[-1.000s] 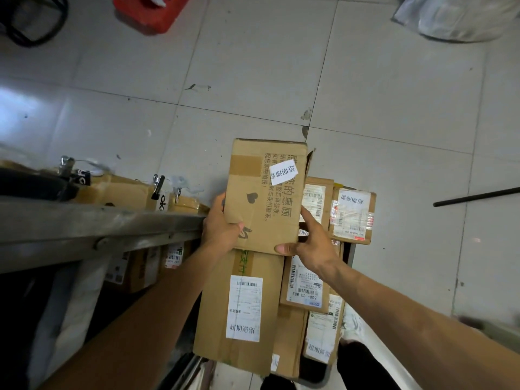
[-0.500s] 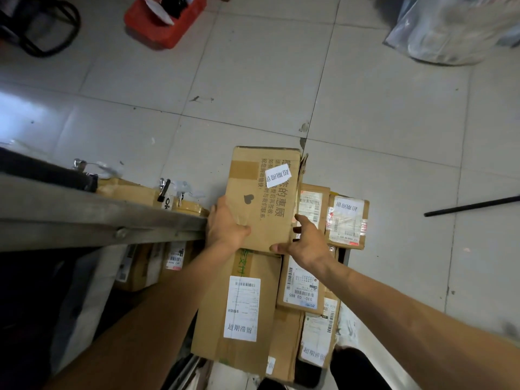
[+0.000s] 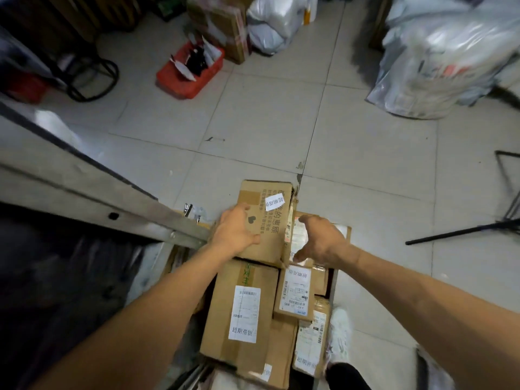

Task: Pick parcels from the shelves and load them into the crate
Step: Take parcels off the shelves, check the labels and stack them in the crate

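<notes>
A brown printed box (image 3: 274,229) with a heart mark and a small white sticker lies on top of the parcels stacked in the crate, whose dark rim (image 3: 333,281) shows at the right. My left hand (image 3: 236,233) rests flat on the box's top, fingers spread. My right hand (image 3: 320,240) hovers just right of the box over smaller labelled parcels, fingers spread, holding nothing. Below lie a long box with a white label (image 3: 239,313) and a small labelled box (image 3: 295,294).
A grey metal shelf edge (image 3: 84,187) runs along the left, with more parcels under it. On the tiled floor are a red basket (image 3: 191,71), big plastic bags (image 3: 439,57), a black rod (image 3: 461,232) and a black stool frame (image 3: 90,77). A white shoe (image 3: 340,333) stands beside the crate.
My right hand has let go of the printed box and moved off to its right. My left hand slid from the box's side onto its top. The view has tilted up.
</notes>
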Demonstrator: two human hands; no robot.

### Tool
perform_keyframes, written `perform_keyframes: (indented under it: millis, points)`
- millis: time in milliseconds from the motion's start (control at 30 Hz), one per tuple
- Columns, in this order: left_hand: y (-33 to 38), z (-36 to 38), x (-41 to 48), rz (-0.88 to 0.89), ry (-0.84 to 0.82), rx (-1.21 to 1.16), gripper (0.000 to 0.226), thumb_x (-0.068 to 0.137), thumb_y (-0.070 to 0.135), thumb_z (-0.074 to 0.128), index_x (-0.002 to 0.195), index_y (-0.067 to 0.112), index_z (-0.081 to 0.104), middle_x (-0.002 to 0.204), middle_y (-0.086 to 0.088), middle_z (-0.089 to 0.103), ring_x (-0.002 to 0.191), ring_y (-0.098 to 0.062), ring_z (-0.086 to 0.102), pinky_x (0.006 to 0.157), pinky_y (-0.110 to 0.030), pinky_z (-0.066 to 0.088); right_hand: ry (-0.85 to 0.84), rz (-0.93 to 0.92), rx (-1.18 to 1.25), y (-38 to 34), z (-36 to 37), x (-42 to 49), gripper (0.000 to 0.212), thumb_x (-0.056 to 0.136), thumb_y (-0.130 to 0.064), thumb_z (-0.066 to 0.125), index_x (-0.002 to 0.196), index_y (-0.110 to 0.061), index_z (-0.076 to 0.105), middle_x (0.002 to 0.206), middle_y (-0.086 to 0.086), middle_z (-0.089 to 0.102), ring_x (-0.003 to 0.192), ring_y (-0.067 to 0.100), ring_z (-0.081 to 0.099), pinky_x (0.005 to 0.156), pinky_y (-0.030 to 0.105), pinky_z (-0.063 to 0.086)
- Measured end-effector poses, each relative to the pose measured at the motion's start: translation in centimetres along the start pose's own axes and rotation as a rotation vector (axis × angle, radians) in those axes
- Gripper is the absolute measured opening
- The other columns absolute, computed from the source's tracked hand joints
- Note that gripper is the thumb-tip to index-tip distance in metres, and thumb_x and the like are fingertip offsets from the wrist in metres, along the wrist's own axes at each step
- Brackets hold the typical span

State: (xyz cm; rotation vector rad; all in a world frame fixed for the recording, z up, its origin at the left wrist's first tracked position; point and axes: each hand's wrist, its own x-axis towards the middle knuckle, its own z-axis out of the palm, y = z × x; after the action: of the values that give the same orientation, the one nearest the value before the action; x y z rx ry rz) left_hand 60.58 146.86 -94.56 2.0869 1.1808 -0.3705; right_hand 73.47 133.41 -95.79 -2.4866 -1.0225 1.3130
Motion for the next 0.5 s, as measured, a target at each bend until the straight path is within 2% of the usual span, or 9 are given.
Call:
perform_keyframes:
  millis: [67,100,200,333,500]
  points:
    - [2.3,-2.6,-1.8,0.08,-0.019,0.111,0.076,0.07,0.027,0.085,0.135,0.018,0.047,0.129,0.001,0.056,0.103,-0.016,0.06,0.085,-0.028,0.049,-0.006,-0.031,-0.093,-1.1,-3.1,-2.6,0.082,0.065,-0.023,0.089,0.134,-0.01,0.047,0.134,0.008,0.056,0.12,0.028,0.052,0.1,0.038,0.045]
    - [3.6,-3.9,-2.8,0.118,-0.028,0.16,0.073,0.07,0.03,0.084,0.132,0.019,0.048,0.127,0.003,0.057,0.1,-0.015,0.06,0.081,-0.026,0.05,-0.003,-0.042,-0.128,-1.7,-4.6,-4.0,0.082,0.066,-0.023,0.088,0.135,-0.011,0.046,0.134,0.008,0.055,0.121,0.028,0.052,0.101,0.039,0.044]
    - [7.9,-7.6,-6.1,0.223,-0.063,0.244,0.068,0.068,0.03,0.084,0.128,0.019,0.052,0.123,0.002,0.059,0.107,-0.018,0.059,0.093,-0.037,0.05,0.038,-0.048,-0.177,-3.1,-8.8,-9.3,0.082,0.069,-0.017,0.085,0.139,-0.013,0.043,0.139,0.007,0.052,0.125,0.029,0.05,0.104,0.04,0.043]
    - [13.5,-12.0,-12.2,0.409,-0.07,0.29,0.06,0.07,0.032,0.082,0.121,0.017,0.056,0.115,0.0,0.062,0.105,-0.019,0.06,0.094,-0.04,0.05,0.142,-0.009,-0.176,-4.7,-13.5,-17.8,0.077,0.072,-0.014,0.083,0.138,-0.011,0.044,0.134,0.011,0.054,0.118,0.029,0.054,0.096,0.036,0.048]
    - [18.3,-15.5,-21.3,0.567,-0.083,0.404,0.059,0.07,0.034,0.08,0.121,0.014,0.058,0.113,-0.001,0.063,0.104,-0.019,0.06,0.093,-0.04,0.051,0.325,0.026,-0.106,-6.9,-17.0,-29.6,0.072,0.074,-0.025,0.082,0.134,-0.008,0.047,0.13,0.015,0.056,0.115,0.033,0.055,0.093,0.041,0.05]
